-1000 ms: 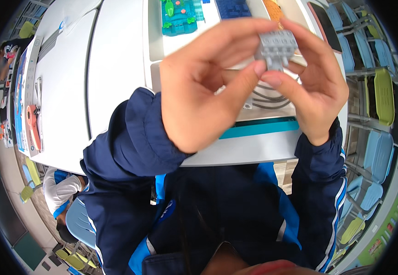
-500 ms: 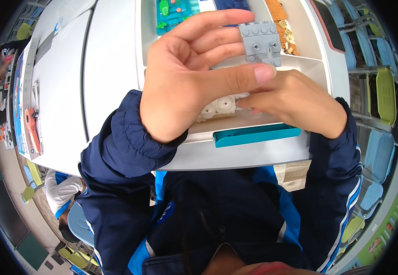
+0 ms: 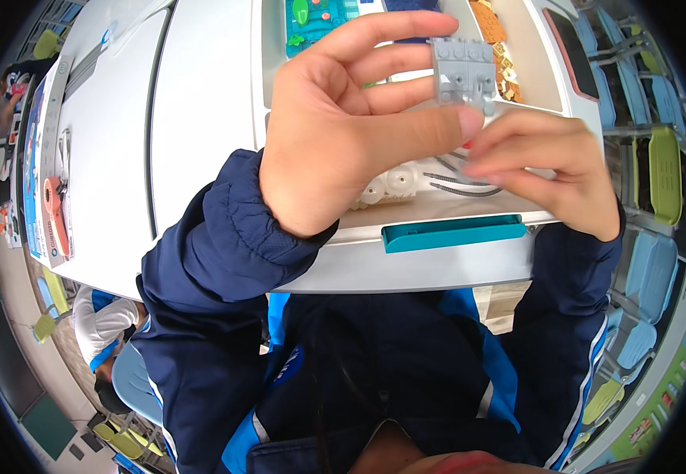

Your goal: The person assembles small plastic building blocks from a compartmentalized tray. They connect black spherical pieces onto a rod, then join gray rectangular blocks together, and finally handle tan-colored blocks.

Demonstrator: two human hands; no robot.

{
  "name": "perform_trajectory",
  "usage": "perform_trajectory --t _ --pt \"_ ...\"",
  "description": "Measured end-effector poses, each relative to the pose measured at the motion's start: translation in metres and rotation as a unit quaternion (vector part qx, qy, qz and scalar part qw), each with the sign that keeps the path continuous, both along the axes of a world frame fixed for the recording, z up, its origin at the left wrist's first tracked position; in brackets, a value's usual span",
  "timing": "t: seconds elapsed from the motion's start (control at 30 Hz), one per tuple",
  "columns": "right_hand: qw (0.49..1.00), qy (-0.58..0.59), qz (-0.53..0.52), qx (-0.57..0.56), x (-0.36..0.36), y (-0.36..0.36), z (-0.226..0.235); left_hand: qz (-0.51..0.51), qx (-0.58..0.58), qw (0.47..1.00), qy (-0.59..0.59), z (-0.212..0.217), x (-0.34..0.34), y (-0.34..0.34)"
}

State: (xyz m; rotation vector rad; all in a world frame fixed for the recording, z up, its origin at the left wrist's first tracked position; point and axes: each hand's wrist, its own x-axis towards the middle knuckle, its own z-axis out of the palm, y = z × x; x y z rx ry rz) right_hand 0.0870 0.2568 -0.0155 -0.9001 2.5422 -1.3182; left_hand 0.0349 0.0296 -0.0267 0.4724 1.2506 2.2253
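My left hand (image 3: 335, 130) holds a light grey studded toy brick assembly (image 3: 464, 73) at its fingertips, thumb below and fingers behind, above a white compartment tray (image 3: 477, 204). Just below the bricks is my right hand (image 3: 552, 162), its fingers drawn together and blurred. A speck of red shows at those fingertips; I cannot make out what it is. In the tray's near compartment, round white pieces (image 3: 400, 180) lie beside dark grey flexible tubes (image 3: 463, 188), partly hidden by my hands. A teal handle (image 3: 453, 233) runs along the tray's front.
Teal bricks with green pieces (image 3: 323, 20) and orange-brown and gold pieces (image 3: 491, 24) fill the far compartments. A dark flat device with a pinkish edge (image 3: 570, 51) lies at the right. An orange tool (image 3: 56, 213) rests left on the white table (image 3: 208, 95). Another person (image 3: 110, 324) sits at lower left.
My right hand has come up out of the near compartment to just under the grey bricks, uncovering the dark tubes. My left hand still holds the bricks, with the view shifted slightly.
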Motion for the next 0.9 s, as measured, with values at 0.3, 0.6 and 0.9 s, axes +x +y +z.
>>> perform_trajectory --t 0.3,0.6,0.9 --pt "0.975 0.133 -0.141 -0.105 0.022 0.012 0.012 0.011 -0.080 0.991 0.102 -0.002 0.010 0.009" --pt "0.932 0.332 -0.142 0.040 0.023 -0.015 0.014 0.001 -0.096 0.979 0.182 -0.007 0.015 0.009" --pt "0.909 0.380 -0.125 0.114 0.024 -0.021 0.013 0.027 -0.117 0.963 0.241 -0.013 0.015 0.009"
